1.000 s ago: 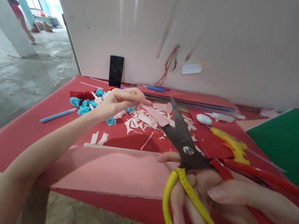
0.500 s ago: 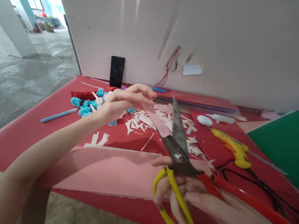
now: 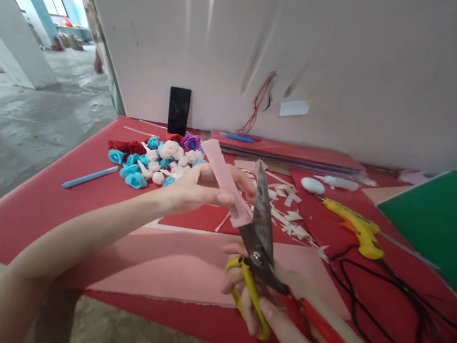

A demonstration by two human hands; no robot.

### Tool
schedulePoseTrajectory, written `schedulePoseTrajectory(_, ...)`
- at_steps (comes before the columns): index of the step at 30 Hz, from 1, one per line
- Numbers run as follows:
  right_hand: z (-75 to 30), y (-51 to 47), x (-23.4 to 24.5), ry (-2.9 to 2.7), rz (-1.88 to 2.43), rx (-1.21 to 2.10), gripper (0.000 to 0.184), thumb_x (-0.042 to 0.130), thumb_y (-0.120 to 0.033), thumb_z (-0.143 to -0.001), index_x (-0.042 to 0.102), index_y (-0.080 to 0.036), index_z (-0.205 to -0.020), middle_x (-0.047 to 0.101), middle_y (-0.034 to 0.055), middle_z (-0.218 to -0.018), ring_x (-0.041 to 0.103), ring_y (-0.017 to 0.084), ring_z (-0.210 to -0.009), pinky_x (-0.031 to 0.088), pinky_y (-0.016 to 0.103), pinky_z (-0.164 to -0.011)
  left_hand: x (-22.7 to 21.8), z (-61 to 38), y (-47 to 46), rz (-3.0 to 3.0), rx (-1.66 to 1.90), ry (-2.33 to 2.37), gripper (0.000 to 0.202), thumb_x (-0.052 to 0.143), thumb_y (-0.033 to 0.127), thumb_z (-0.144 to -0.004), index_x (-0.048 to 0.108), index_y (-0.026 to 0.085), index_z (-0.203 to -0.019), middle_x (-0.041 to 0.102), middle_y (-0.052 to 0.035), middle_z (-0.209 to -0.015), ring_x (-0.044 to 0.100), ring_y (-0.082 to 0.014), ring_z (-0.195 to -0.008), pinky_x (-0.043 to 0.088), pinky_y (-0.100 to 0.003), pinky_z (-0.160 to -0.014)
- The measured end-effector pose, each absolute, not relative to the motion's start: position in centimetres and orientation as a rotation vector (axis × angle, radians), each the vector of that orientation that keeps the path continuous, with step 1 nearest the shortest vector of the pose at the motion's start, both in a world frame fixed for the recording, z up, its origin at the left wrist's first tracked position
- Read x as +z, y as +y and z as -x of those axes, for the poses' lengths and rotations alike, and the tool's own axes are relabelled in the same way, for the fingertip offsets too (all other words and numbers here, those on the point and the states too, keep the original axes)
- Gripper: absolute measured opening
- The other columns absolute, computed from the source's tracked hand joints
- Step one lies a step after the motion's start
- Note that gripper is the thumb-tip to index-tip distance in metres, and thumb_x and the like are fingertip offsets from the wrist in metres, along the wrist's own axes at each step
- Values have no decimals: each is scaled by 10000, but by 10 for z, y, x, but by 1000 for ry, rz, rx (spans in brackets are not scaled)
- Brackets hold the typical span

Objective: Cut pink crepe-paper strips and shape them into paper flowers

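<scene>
My left hand (image 3: 194, 191) pinches a pink strip (image 3: 221, 172) between thumb and fingers; the strip slants above the red table (image 3: 46, 218), its lower end at the parted blades of the scissors (image 3: 263, 218). My right hand (image 3: 288, 328) grips the scissors by the handles. Paper roses (image 3: 171, 150) lie beyond my left hand. White label (image 3: 294, 108) on wall (image 3: 363, 71): any writing too blurred to read.

Scissors (image 3: 265, 234) Meet Pink Strip (image 3: 220, 168)

The left hand (image 3: 194, 191) pinches the strip; the right hand (image 3: 284, 328) holds the scissors, blades parted at its lower end. A pink sheet (image 3: 186, 275), flowers (image 3: 171, 150) and a glue gun (image 3: 355, 224) lie on the red table (image 3: 26, 216).
</scene>
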State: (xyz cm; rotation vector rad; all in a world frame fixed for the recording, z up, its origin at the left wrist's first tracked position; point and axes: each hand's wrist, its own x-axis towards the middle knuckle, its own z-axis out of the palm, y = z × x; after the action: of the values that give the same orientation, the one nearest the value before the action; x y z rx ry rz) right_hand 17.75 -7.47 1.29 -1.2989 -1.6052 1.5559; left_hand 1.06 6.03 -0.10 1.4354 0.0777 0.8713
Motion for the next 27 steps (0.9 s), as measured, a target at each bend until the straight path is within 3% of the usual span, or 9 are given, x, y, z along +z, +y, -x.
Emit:
schedulePoseTrajectory(9,-170,-67,24,-1631,1341,1518,297,330,-318,-861,579,-247,-1006,669,37,-804,632,196,-821,484,395,-767,3,-5,61,-1524,907,103,162,729,336,-628,672,191,-671,637,-13,-682,597,-132,-729,502,-288,-720)
schedulePoseTrajectory(17,-171,-68,21,-1615,1316,1515,338,298,-293,-852,576,-231,-1034,676,39,-819,633,161,-812,480,372,-793,6,1,68,-1684,872,15,93,680,309,-695,695,223,-726,668,-26,-719,611,-147,-717,494,-320,-720)
schedulePoseTrajectory(24,-167,-62,-3,-1608,1315,1497,308,325,-341,-841,583,-224,-964,657,27,-706,646,169,-721,514,306,-642,7,1,66,-1722,881,77,118,685,319,-687,694,207,-725,664,-20,-727,608,-137,-731,507,-295,-708)
schedulePoseTrajectory(27,-168,-64,5,-1652,1318,1482,297,323,-352,-866,576,-239,-973,655,18,-759,640,173,-794,515,320,-674,8,1,63,-1750,841,104,139,680,335,-689,697,204,-731,676,-23,-742,613,-145,-752,510,-308,-745)
